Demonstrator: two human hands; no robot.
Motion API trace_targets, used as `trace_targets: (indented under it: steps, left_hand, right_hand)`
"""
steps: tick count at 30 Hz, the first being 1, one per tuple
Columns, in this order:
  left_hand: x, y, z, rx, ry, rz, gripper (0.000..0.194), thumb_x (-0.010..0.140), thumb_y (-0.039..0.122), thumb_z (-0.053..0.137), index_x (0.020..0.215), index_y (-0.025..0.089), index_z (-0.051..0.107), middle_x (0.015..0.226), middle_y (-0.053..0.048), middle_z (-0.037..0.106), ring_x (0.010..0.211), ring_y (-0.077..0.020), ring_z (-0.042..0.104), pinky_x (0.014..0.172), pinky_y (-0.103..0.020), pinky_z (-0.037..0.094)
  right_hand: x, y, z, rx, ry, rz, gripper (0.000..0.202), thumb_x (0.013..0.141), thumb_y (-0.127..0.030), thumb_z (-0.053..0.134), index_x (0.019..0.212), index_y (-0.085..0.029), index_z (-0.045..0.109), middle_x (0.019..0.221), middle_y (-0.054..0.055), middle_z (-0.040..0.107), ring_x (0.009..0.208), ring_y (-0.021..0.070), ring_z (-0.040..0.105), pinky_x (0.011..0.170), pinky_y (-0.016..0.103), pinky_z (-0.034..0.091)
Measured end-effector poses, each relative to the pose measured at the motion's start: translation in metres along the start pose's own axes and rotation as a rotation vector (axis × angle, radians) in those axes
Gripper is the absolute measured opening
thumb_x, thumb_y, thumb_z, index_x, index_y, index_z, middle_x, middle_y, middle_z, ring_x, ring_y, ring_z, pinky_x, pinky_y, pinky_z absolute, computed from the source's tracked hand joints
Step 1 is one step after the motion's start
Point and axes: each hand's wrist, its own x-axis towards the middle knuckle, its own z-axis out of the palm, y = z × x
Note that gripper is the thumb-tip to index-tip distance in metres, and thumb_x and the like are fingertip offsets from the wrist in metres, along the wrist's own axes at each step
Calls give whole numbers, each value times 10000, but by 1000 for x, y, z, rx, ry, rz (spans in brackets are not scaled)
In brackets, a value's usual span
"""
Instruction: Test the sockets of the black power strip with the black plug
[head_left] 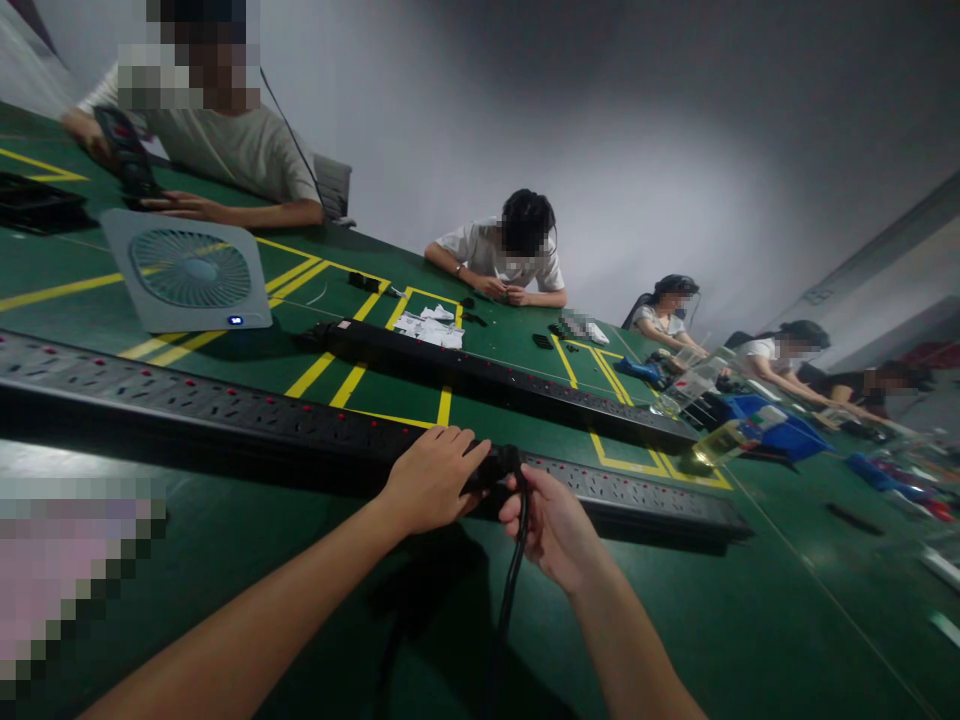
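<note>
A long black power strip (225,410) with rows of sockets and small red dots runs in from the left edge. My left hand (439,480) is closed over its right end, fingers wrapped across the top. My right hand (555,525) pinches a black power cord (514,575) close to the strip's end, and the cord hangs down toward me. The exact joint between cord and strip is hidden by my fingers. Just beyond my right hand lies another power strip (645,493), socket side up.
Farther back lies a black strip (487,385). A white fan (199,270) stands at left. White papers (429,328), a blue bin (780,428) and a bottle of yellowish liquid (724,445) are on the green table (795,620). Several people sit along the far side.
</note>
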Motion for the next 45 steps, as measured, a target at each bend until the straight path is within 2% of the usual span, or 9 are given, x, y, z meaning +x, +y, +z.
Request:
trace_targets:
  steps: [7, 13, 21, 26, 30, 36, 45]
  left_hand:
    - [0, 0, -1, -17, -14, 2, 557, 788, 396, 537, 1298, 207, 418, 1125, -120, 540, 1069, -286, 480, 911, -419, 345]
    - [1, 0, -1, -11, -16, 4, 551, 781, 384, 542, 1290, 204, 430, 1127, -121, 544, 1069, -288, 479, 915, -421, 342]
    - [1, 0, -1, -4, -18, 15, 548, 781, 378, 534, 1288, 193, 436, 1128, -124, 543, 1070, -286, 483, 912, -419, 353]
    - [1, 0, 0, -8, -19, 11, 556, 787, 403, 531, 1293, 198, 430, 1147, -127, 542, 1090, -290, 476, 921, -424, 345]
    - [2, 1, 1, -14, -9, -5, 541, 801, 416, 516, 1293, 211, 426, 1151, -121, 544, 1086, -287, 478, 921, -429, 345]
    - [2, 1, 2, -2, -7, -1, 535, 805, 427, 507, 1287, 205, 434, 1135, -118, 545, 1080, -291, 477, 918, -431, 348]
    - [1, 0, 1, -1, -6, -1, 532, 805, 424, 510, 1283, 204, 433, 1111, -111, 548, 1063, -279, 483, 911, -416, 349]
  right_hand:
    - [1, 1, 7, -122, -34, -86, 279, 922, -361, 373, 866, -137, 529, 590, 76, 675, 460, 132, 610, 418, 172, 371]
    - [2, 9, 8, -264, -87, -121, 317, 908, -411, 407, 858, -132, 548, 617, 88, 683, 480, 155, 625, 416, 185, 330]
    - [-4, 14, 15, -131, -19, -123, 338, 920, -395, 386, 801, -133, 562, 533, 54, 640, 422, 128, 586, 419, 188, 370]
    - [-2, 10, 11, -69, 3, -114, 327, 911, -382, 387, 813, -129, 568, 516, 50, 629, 413, 124, 574, 394, 179, 362]
    - [1, 3, 4, -81, 36, -93, 299, 905, -365, 394, 824, -133, 565, 510, 40, 626, 397, 110, 565, 354, 150, 303]
    - [-1, -3, -3, -92, 1, -41, 283, 898, -358, 403, 822, -137, 562, 491, 35, 623, 381, 109, 563, 316, 139, 253]
    - [-4, -2, 1, -77, 60, -57, 273, 906, -349, 421, 851, -128, 571, 482, 28, 613, 370, 98, 556, 312, 128, 270]
